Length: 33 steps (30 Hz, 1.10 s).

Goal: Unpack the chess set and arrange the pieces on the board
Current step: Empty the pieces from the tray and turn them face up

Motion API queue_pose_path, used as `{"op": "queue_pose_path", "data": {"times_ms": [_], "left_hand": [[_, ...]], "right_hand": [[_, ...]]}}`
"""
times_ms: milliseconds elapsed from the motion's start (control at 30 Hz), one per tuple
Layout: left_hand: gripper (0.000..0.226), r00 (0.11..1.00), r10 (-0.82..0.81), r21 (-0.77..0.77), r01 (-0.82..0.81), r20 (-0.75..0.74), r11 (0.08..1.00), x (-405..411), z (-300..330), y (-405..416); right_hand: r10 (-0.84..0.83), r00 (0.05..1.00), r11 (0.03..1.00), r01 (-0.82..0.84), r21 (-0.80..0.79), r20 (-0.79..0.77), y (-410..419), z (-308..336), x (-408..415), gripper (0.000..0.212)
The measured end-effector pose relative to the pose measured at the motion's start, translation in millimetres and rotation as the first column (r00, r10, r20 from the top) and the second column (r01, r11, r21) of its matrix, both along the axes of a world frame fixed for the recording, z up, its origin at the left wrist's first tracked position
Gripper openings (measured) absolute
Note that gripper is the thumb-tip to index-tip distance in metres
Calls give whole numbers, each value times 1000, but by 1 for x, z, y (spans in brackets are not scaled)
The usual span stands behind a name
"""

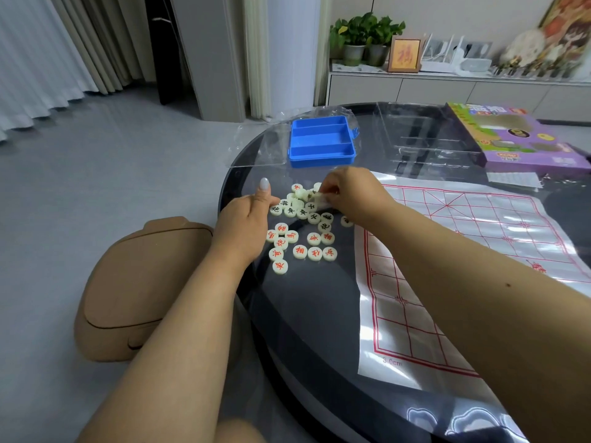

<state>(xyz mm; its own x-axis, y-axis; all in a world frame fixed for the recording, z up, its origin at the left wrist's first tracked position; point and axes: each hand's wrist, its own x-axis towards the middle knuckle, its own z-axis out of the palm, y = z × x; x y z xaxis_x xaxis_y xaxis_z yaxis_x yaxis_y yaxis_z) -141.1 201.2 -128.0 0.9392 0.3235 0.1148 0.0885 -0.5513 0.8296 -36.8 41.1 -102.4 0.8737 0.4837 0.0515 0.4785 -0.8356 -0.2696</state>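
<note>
Right hand [347, 195] is pinching a piece at the far edge of the pile of chess pieces [300, 225] on the counter [319, 314], left hand [248, 219] resting loose beside them, and the board [463, 251] lies off to the right, nearer the right hand.

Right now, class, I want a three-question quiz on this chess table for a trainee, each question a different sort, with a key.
1. True or false: pieces already stand on the board.
2. The blue tray holds: A) pieces B) nothing C) the board.
3. Fill in: the right hand reaches into the pile, while the left hand rests at the pile's ____ edge.

Key:
1. False; the pieces lie on the table, left of the board.
2. B.
3. Left.
</note>
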Motion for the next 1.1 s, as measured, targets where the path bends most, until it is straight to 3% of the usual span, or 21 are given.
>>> {"op": "queue_pose_path", "data": {"times_ms": [100, 167, 267, 500, 633, 700, 833, 1100], "left_hand": [[63, 1000, -5, 2, 5, -2, 1000, 0, 0, 0], [64, 1000, -5, 7, 5, -5, 1000, 0, 0, 0], [64, 1000, 0, 7, 0, -8, 1000, 0, 0, 0], [63, 1000, 3, 9, -2, -14, 1000, -1, 0, 0], [64, 1000, -20, 24, 20, -5, 1000, 0, -1, 1], [65, 1000, -27, 30, 28, -8, 999, 1, -1, 2], [64, 1000, -20, 24, 20, -9, 1000, 1, -2, 2], [63, 1000, -14, 14, 14, -3, 1000, 2, -3, 2]], "right_hand": [[-68, 997, 976, 73, 203, -32, -8, 1, -1, 20], [-43, 991, 968, 72, 240, -125, -12, 4, -4, 21], [76, 976, 975, -29, 220, -206, -10, 8, -15, 22], [202, 964, 978, -190, 87, -173, 5, 3, -26, 21], [34, 999, 975, -32, 220, -6, -7, 8, -12, 19], [-47, 999, 981, 45, 191, 7, -14, 7, -3, 20], [-7, 1000, 997, 9, 71, -23, -15, -3, 1, 27], [8, 998, 995, -1, 96, -67, -6, -9, 0, 25]]}}
